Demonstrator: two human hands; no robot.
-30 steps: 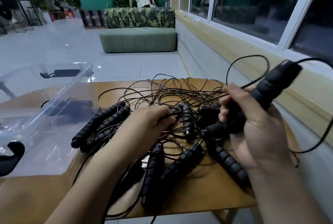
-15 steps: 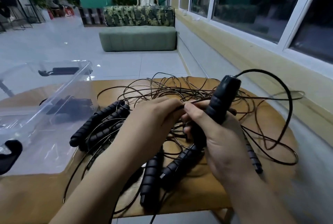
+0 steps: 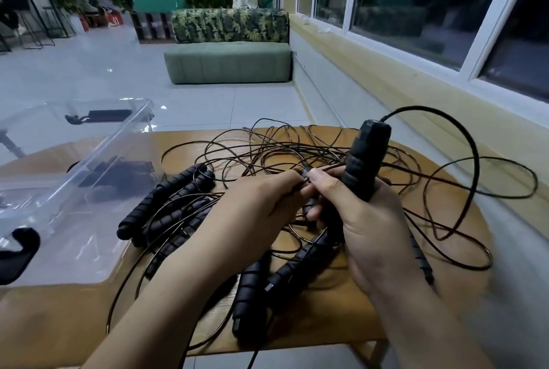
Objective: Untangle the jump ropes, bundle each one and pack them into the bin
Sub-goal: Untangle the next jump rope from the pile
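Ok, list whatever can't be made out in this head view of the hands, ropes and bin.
Head view:
- Left hand: fingertips curl under, hidden by its own back; grip unclear.
- Held handle: lower end hidden inside the right hand.
- Tangle of cords: which cord joins which handle, too overlapped.
- Bin: dark contents blurred by glare; left side cut off by the frame edge.

The bin (image 3: 124, 142) is sitting on the surface (image 3: 320, 318) at 9 o'clock, the handle cluster (image 3: 166, 202) lying just beside it. The cords (image 3: 282, 148) are sprawling from the centre toward 12 and 3 o'clock. The near handles (image 3: 252, 288) are lying at 6 o'clock, under both forearms.
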